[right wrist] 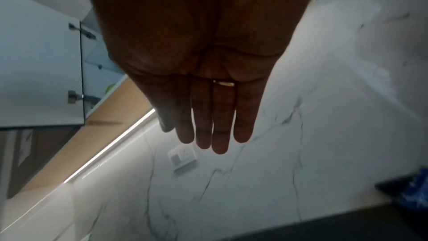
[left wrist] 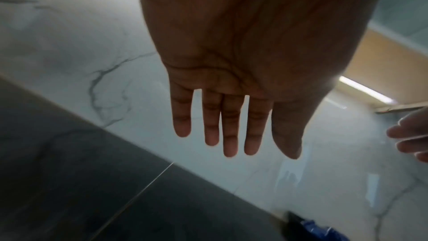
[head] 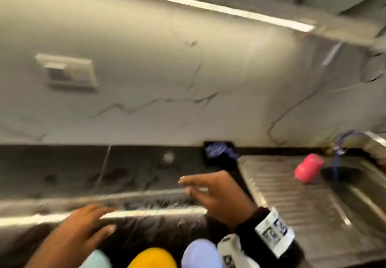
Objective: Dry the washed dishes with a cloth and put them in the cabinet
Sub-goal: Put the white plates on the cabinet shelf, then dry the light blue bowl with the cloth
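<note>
Both my hands are empty. My left hand hovers flat over the front edge of the dark bench, fingers straight and a little spread, holding nothing. My right hand is raised just beside it, toward 2 o'clock of the left, its fingers straight and together, also released; a ring shows on one of them.

The dishes I take to be the washed ones are the three rounded shapes at the very bottom of the head view, at 6 o'clock from my hands: a pale green one, a yellow one and a lilac one. They are cut off by the frame and blurred, so I cannot tell cups from bowls, nor whether they stand upright. They lie in a row from left to right, nearer to me than either hand. The green one sits under my left forearm; the lilac one is close under my right wrist.

I see no cloth for certain. A crumpled blue thing lies at the back of the bench, at 12 o'clock from my right hand, beside the steel draining board; it may be one.

The cabinet is overhead with its door open, seen in the right wrist view. I judge that the next reach goes back toward me, at 6 o'clock.
</note>
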`<state>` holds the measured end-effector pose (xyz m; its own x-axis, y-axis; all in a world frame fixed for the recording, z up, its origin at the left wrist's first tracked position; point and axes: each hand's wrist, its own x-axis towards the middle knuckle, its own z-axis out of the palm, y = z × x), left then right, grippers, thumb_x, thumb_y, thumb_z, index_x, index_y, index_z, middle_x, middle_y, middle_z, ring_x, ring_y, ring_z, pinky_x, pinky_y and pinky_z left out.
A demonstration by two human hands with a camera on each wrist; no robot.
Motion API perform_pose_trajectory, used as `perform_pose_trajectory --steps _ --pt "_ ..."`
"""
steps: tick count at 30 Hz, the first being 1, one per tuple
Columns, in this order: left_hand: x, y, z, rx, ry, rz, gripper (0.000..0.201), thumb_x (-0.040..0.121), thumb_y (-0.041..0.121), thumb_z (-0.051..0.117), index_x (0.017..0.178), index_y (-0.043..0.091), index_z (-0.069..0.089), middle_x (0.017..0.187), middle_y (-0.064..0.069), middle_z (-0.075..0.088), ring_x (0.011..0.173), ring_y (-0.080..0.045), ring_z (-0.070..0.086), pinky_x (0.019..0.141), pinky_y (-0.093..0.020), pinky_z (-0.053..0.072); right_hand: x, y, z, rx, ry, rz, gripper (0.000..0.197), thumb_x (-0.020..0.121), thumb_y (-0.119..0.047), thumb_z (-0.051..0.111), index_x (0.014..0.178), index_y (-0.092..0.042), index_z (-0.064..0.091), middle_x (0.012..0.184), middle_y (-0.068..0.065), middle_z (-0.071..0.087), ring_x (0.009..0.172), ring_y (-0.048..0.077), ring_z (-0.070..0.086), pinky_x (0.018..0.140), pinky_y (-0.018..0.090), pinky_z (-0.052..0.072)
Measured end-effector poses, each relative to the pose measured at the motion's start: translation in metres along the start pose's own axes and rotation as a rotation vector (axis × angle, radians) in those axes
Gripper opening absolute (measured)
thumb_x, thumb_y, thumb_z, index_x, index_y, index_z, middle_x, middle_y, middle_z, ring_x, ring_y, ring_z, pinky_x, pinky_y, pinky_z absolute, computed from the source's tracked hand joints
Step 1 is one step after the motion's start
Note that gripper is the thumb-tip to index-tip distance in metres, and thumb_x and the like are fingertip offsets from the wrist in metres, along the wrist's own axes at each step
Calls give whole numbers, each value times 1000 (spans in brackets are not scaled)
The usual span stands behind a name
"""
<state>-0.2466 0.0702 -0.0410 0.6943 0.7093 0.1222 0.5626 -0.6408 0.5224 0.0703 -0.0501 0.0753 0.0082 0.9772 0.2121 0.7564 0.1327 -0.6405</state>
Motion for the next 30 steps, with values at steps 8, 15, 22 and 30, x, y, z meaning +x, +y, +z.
perform_pose_trajectory --steps 8,15,22,30 --pt "-86 -27 37 55 -99 -490 135 50 109 17 158 30 27 167 2 22 156 -17 9 122 -39 25 2 3 118 -38 -317 93 20 88 -27 73 106 -19 78 95 -6 77 83 5 69 80 29 56" --pt "-132 -43 41 -2 82 -711 96 77 73 64 156 28 32 159 1 38 142 -22 43 116 -55 30 -2 -12 195 -190 -652 40 58 88 -37 72 142 -28 53 136 -3 58 127 16 51 106 34 43" --pt "-164 -50 49 -39 12 -913 101 73 92 41 145 21 48 135 -11 53 129 -28 46 104 -45 43 -1 -39 250 -267 -895 -51 118 72 -43 85 158 -29 6 157 8 19 135 33 39 105 45 45" --pt "-161 -57 50 -334 50 -936 78 61 99 53 98 31 66 103 4 63 103 -17 59 86 -44 56 4 -44 281 -336 -883 -11 136 63 -40 92 152 -42 -11 150 12 15 131 43 34 98 56 48"
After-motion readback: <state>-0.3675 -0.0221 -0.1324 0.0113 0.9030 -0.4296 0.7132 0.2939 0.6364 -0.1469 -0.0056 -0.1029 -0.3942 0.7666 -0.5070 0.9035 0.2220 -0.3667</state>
